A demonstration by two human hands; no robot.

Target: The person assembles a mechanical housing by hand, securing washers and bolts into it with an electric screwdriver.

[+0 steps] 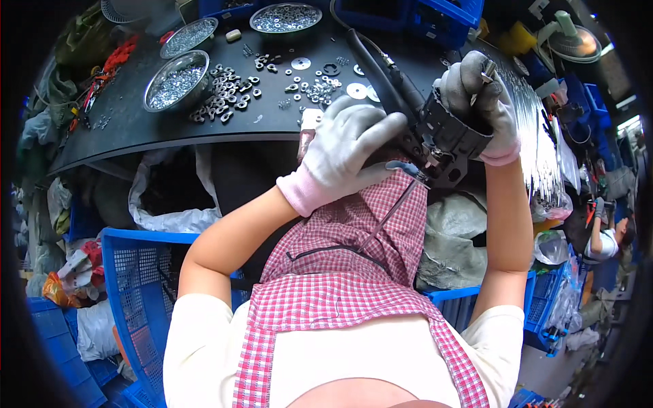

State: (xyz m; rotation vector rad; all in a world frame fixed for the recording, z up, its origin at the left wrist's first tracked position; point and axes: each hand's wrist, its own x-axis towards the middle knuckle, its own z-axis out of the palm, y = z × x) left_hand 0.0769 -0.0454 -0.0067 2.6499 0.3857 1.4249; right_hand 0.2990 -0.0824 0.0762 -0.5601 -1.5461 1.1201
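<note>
My left hand (352, 146), in a grey glove with a pink cuff, grips the near left side of a black ring-shaped housing (445, 126). Its thumb lies low along the part and its fingers rest higher up. The gloved right hand (481, 102) curls over the housing's far right rim, and its fingers pinch a small metal piece (487, 72), possibly a bolt; its lower end is hidden. A black tube-like arm (377, 71) runs from the back of the table down to the housing. Small metal fittings (435, 158) show at the housing's near side.
Three metal bowls of small hardware, one of them a near bowl (178, 80), stand on the dark table (129, 126). Loose dark metal clips (228, 92) and washers (357, 90) lie scattered. Long thin metal rods (537, 129) lie at right. A blue crate (129, 272) stands at lower left.
</note>
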